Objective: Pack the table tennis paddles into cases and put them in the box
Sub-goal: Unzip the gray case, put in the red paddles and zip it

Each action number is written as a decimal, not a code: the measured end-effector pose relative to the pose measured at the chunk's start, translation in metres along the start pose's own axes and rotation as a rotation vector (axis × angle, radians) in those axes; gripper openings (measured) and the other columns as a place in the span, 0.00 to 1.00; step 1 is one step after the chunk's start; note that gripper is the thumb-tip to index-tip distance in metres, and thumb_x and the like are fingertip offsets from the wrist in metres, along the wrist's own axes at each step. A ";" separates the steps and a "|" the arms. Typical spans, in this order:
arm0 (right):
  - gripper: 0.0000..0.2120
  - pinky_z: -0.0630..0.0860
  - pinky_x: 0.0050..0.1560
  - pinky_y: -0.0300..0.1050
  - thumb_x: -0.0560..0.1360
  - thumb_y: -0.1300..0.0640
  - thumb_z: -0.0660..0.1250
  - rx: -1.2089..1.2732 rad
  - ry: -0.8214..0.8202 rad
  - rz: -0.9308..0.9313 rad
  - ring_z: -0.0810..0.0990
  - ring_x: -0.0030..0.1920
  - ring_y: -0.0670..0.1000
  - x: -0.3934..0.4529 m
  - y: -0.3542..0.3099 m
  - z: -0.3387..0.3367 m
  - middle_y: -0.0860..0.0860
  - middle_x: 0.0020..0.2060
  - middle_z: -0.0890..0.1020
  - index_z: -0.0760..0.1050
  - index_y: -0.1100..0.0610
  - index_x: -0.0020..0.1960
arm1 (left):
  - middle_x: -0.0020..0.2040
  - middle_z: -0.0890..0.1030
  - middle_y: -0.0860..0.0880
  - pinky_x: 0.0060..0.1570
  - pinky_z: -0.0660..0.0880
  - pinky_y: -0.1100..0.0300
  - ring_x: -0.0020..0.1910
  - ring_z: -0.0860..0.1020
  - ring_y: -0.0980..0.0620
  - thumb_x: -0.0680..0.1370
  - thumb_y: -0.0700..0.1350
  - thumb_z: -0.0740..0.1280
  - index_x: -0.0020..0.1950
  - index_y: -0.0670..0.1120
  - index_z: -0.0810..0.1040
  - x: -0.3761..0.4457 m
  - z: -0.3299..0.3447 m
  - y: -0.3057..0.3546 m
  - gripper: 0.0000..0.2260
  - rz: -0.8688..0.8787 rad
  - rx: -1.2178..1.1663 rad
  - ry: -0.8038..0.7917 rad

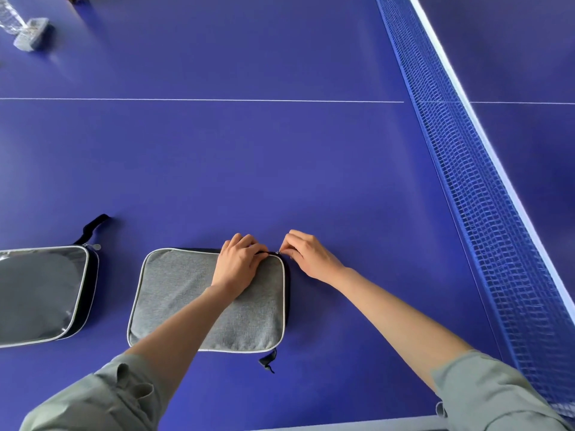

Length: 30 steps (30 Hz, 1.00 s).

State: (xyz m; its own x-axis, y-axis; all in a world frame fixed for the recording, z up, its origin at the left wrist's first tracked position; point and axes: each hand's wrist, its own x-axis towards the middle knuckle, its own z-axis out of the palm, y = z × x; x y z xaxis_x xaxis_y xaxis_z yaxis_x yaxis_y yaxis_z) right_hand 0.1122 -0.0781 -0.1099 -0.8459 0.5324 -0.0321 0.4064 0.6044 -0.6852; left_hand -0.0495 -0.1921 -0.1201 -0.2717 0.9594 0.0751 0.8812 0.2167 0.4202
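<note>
The grey fabric case (199, 303) lies flat on the blue worktop (280, 169), close to the person's body, its piped edge turned up and a small dark loop (268, 362) hanging off its near right corner. It sits where both arms reach it without stretching. The left hand (238, 265) lies across the case's far right corner, fingers curled over the edge, apparently pinning the fabric so the case does not slide or bunch. The right hand (308, 255) is just beside that corner, its fingertips pinched on what looks like the small zipper pull (278, 252); the pull is too small to make out well. The two hands nearly touch, which suits a zip: one anchors, the other draws. Whether a paddle is inside cannot be told, since the fabric hides it.

To the left, apart from the first, a second case (40, 293) lies with a glossy clear face up and a black strap (93, 228) trailing from its far corner; a rounded dark shape shows through. The net (485, 219) runs along the right. No box is in view, so the boxing step looks not yet done.
</note>
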 end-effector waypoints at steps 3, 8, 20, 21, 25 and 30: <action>0.05 0.75 0.38 0.51 0.77 0.63 0.63 0.018 0.035 0.016 0.74 0.38 0.51 -0.008 0.005 0.001 0.51 0.41 0.75 0.72 0.61 0.42 | 0.39 0.79 0.51 0.39 0.74 0.54 0.38 0.74 0.46 0.76 0.51 0.60 0.43 0.49 0.83 0.000 0.000 0.002 0.13 -0.029 -0.016 0.058; 0.06 0.73 0.36 0.47 0.77 0.64 0.63 0.088 0.153 0.040 0.73 0.34 0.50 -0.029 0.007 0.014 0.51 0.38 0.74 0.73 0.62 0.41 | 0.39 0.80 0.50 0.43 0.71 0.53 0.40 0.75 0.44 0.75 0.45 0.68 0.44 0.49 0.84 0.004 -0.004 0.000 0.05 -0.164 0.000 0.095; 0.06 0.79 0.39 0.54 0.75 0.66 0.65 0.403 0.415 0.409 0.81 0.36 0.51 -0.063 -0.021 0.064 0.55 0.37 0.81 0.76 0.61 0.40 | 0.54 0.78 0.47 0.55 0.66 0.47 0.55 0.73 0.41 0.77 0.52 0.63 0.56 0.50 0.80 -0.003 -0.011 0.010 0.12 -0.192 -0.013 0.079; 0.06 0.79 0.40 0.55 0.75 0.66 0.65 0.419 0.433 0.424 0.81 0.36 0.51 -0.063 -0.022 0.064 0.55 0.37 0.81 0.76 0.60 0.40 | 0.58 0.76 0.47 0.58 0.65 0.46 0.58 0.72 0.42 0.76 0.56 0.60 0.60 0.52 0.78 -0.010 -0.012 0.014 0.16 -0.147 -0.004 0.052; 0.06 0.80 0.41 0.56 0.75 0.64 0.66 0.434 0.453 0.449 0.82 0.37 0.52 -0.068 -0.023 0.068 0.54 0.37 0.82 0.77 0.58 0.40 | 0.71 0.68 0.47 0.71 0.51 0.39 0.72 0.61 0.40 0.76 0.64 0.53 0.69 0.60 0.68 -0.051 -0.009 0.027 0.23 -0.073 0.102 -0.057; 0.06 0.80 0.37 0.55 0.75 0.64 0.66 0.411 0.436 0.488 0.81 0.34 0.52 -0.081 -0.025 0.067 0.55 0.36 0.81 0.77 0.60 0.40 | 0.73 0.66 0.48 0.70 0.48 0.35 0.73 0.59 0.39 0.77 0.64 0.50 0.71 0.62 0.65 -0.061 0.001 0.028 0.23 -0.068 0.269 -0.099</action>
State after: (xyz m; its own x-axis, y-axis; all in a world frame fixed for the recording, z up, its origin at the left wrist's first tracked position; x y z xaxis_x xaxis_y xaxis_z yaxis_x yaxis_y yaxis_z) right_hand 0.1471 -0.1764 -0.1387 -0.3564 0.9189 -0.1691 0.4658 0.0179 -0.8847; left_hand -0.0078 -0.2442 -0.1140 -0.3059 0.9513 -0.0393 0.9369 0.3081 0.1651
